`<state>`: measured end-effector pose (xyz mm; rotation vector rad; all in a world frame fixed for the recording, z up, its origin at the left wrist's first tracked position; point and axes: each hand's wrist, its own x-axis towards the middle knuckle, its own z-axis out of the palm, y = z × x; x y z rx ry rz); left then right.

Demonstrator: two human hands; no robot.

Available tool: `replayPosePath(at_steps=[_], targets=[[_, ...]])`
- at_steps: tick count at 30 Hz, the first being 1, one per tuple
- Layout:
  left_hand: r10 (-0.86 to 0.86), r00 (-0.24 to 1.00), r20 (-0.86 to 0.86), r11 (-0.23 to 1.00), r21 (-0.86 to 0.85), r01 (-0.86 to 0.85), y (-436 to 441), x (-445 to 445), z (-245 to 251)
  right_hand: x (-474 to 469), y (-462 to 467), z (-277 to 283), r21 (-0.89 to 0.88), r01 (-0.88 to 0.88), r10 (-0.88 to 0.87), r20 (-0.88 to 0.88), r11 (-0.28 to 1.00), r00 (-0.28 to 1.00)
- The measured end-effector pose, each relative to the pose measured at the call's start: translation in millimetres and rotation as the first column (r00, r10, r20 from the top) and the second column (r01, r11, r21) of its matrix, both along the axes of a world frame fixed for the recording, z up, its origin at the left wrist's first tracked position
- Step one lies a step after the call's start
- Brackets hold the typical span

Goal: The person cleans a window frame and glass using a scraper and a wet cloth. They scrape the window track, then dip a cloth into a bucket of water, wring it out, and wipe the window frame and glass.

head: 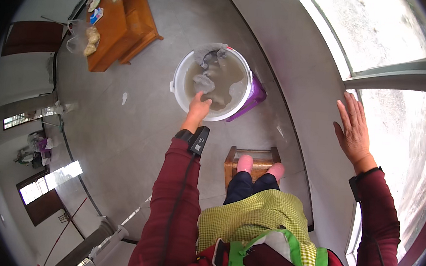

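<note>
My left hand (198, 109) reaches over the near rim of a white plastic bucket (179, 88), thumb and forefinger apart with nothing seen between them. Murky grey-brown water (225, 77) fills much of the bucket. Just beyond my fingertips a wet grey cloth (204, 83) sits partly in the water, and another grey cloth (207, 50) hangs at the far rim. Under the bucket is a purple plastic stool (254, 96). My right hand (353, 134) is raised flat beside the window frame, fingers spread and holding nothing; whether it touches the wall or glass is unclear.
My feet in pink shoes (245, 163) stand on a wooden stool (230, 165) above the tiled floor (133, 133). Window panes (401, 149) line the right side. An orange-brown wooden table (110, 29) at upper left carries bags and a plate. A red pole (65, 230) leans lower left.
</note>
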<state>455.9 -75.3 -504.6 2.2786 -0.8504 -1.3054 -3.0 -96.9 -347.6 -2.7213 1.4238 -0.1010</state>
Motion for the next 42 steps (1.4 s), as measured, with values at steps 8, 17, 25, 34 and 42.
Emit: replayPosePath(at_steps=[8,17,25,34,42], targets=[[-0.284,0.897,0.338,0.958,0.065,0.278,-45,29,-80,1,0,0,0.021,0.039,-0.036,-0.120,0.999,0.992],[-0.329,0.915,0.235,0.936,-0.050,0.349,-17,-3,-86,0,0,1,-0.002,0.020,-0.020,-0.102,1.000,0.995],[0.019,1.000,0.005,0.977,-0.211,-0.018,3,20,104,3,-1,5,0.027,0.023,-0.021,-0.100,0.999,0.995],[0.116,0.992,-0.048,0.892,-0.433,-0.126,16,20,252,3,0,6,0.038,0.023,-0.018,-0.120,0.999,0.993],[0.115,0.993,0.003,0.725,-0.684,-0.082,14,15,340,3,0,5,0.051,0.015,-0.012,-0.065,0.999,0.998]])
